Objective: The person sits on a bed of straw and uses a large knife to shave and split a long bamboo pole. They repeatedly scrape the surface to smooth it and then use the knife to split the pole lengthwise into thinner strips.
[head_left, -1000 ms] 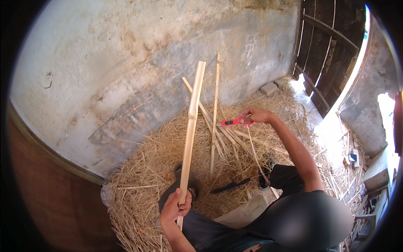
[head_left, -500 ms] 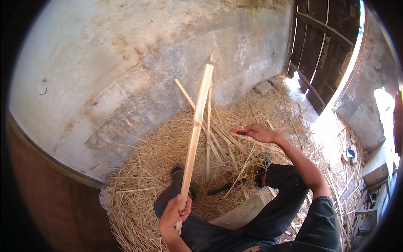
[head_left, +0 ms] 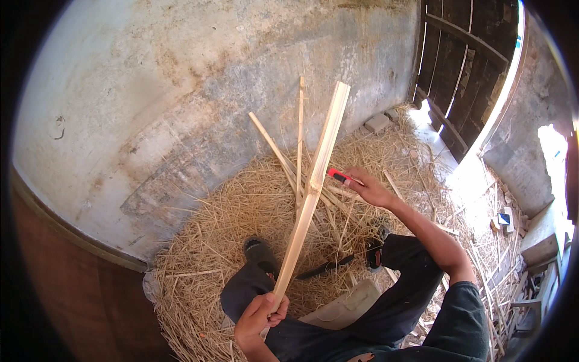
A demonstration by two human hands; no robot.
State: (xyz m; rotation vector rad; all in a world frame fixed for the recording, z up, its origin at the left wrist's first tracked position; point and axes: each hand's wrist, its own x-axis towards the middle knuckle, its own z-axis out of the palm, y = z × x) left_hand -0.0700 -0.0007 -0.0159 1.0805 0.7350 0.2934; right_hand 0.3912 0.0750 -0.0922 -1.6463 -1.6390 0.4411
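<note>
**Straw-strewn corner by a weathered wall**

A stained, patchy plaster wall (head_left: 199, 108) curves across the back, with a brown band along its left foot. Loose straw (head_left: 205, 265) covers the floor up to the wall. A dark wooden plank door (head_left: 464, 72) stands at the right, sunlight glaring past its edge.

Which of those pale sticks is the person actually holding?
The broad flat slat, gripped at its lower end by the left hand. The thin sticks lean against the wall, unheld.

Straw-covered floor (head_left: 211, 241) bears split sticks (head_left: 289, 169), perhaps a dark knife (head_left: 329, 266).
</note>
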